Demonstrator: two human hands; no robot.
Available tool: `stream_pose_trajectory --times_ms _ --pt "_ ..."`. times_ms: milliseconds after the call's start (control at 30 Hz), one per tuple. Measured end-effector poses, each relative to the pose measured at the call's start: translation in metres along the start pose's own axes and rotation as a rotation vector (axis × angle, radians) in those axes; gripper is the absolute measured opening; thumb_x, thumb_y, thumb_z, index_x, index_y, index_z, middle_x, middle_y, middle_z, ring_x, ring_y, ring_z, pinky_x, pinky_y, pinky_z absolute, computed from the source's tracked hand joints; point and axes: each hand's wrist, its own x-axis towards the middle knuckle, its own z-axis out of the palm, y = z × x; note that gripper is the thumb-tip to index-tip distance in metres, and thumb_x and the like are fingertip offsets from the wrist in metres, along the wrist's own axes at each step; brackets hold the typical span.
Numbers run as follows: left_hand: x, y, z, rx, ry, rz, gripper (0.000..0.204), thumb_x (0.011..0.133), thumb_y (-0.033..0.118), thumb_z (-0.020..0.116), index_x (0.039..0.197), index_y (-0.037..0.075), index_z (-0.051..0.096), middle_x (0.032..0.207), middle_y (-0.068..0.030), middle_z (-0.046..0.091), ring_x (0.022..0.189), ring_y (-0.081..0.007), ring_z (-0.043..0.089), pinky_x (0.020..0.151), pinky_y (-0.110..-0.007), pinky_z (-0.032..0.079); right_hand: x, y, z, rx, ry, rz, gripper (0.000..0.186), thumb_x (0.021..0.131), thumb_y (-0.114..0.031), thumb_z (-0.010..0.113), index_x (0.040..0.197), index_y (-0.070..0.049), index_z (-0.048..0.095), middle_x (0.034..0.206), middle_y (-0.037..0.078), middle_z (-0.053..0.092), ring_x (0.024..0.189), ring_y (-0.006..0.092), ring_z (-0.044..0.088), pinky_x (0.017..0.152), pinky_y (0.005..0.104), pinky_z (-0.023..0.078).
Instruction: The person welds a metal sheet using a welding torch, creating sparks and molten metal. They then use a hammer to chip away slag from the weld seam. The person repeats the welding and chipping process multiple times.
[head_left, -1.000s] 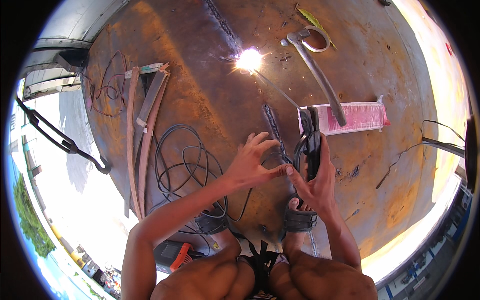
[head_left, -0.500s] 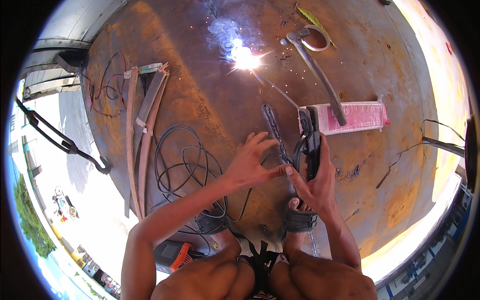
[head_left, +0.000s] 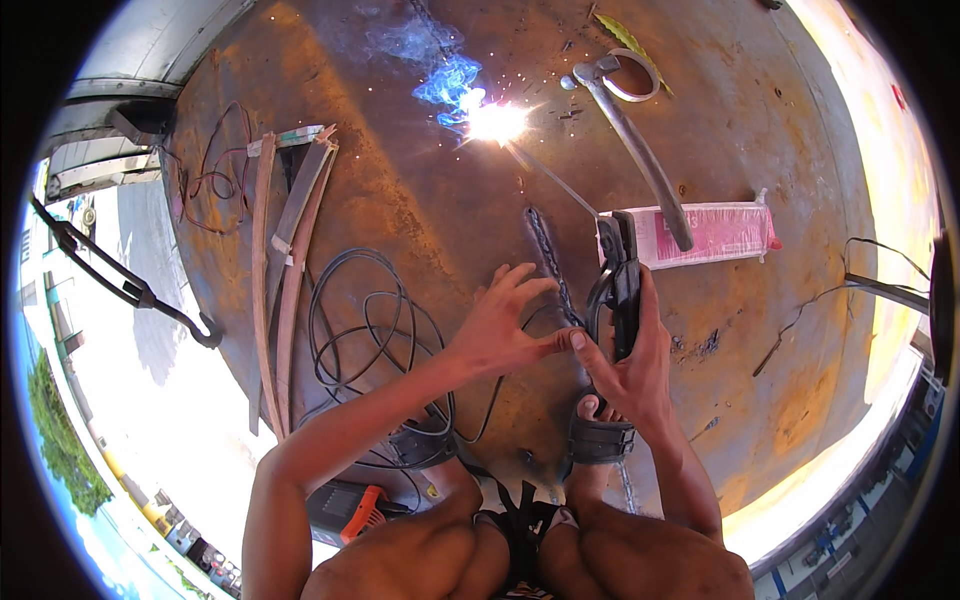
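Observation:
My right hand (head_left: 640, 365) grips a black electrode holder (head_left: 622, 285). From its jaws a thin welding rod (head_left: 562, 183) reaches up and left to a bright arc (head_left: 497, 122) on the rusty steel plate (head_left: 400, 190). Glare hides the rod's tip and the metal under it. Sparks and bluish smoke (head_left: 445, 82) rise around that spot. With fingers spread, my left hand (head_left: 510, 325) is beside the holder, its thumb touching my right thumb. Between arc and hands runs a weld bead (head_left: 545, 250) along the plate.
A hammer (head_left: 640, 150) lies with its handle across a pink-and-white packet (head_left: 710, 232), near a metal ring (head_left: 633, 76) and a leaf (head_left: 622, 38). Left are coiled black cable (head_left: 330, 345), wooden strips (head_left: 262, 270) and an orange-black machine (head_left: 350, 512). My sandaled feet (head_left: 600, 440) stand on the plate.
The arc's glare looks larger and has shifted slightly right. The smoke has changed shape and drifted left. Both hands and the electrode holder keep nearly the same place.

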Motion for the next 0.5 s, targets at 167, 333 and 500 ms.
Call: stream_pose_trajectory --times_ms 167,333,500 --pt "-0.0001 -0.0005 0.0002 0.005 -0.003 -0.008 0.091 0.08 0.078 0.076 0.143 0.013 0.061 0.161 -0.0313 0.041 0.154 -0.0541 0.031 0.123 -0.06 0.032 -0.0001 0.0001 0.0004 -0.001 -0.003 -0.004 0.102 0.09 -0.035 0.084 0.161 0.006 0.022 0.122 0.028 0.069 0.11 0.0429 0.073 0.092 0.0458 0.057" --pt "0.0007 -0.0031 0.0007 -0.01 0.001 0.006 0.09 0.08 0.078 0.076 0.142 0.013 0.062 0.161 -0.0309 0.042 0.153 -0.0534 0.032 0.123 -0.06 0.032 0.0002 -0.0014 -0.0001 0.013 -0.001 -0.001 0.101 0.09 -0.034 0.084 0.161 0.006 0.023 0.122 0.027 0.069 0.109 0.042 0.073 0.092 0.0455 0.057" --pt "-0.0005 -0.0022 0.0015 -0.013 0.0 -0.01 0.09 0.081 0.078 0.075 0.141 0.012 0.063 0.161 -0.0303 0.041 0.153 -0.0523 0.032 0.124 -0.059 0.032 -0.0006 -0.0025 -0.0012 0.016 -0.004 0.01 0.1 0.09 -0.034 0.084 0.16 0.005 0.024 0.122 0.027 0.069 0.108 0.0413 0.073 0.092 0.0453 0.057"
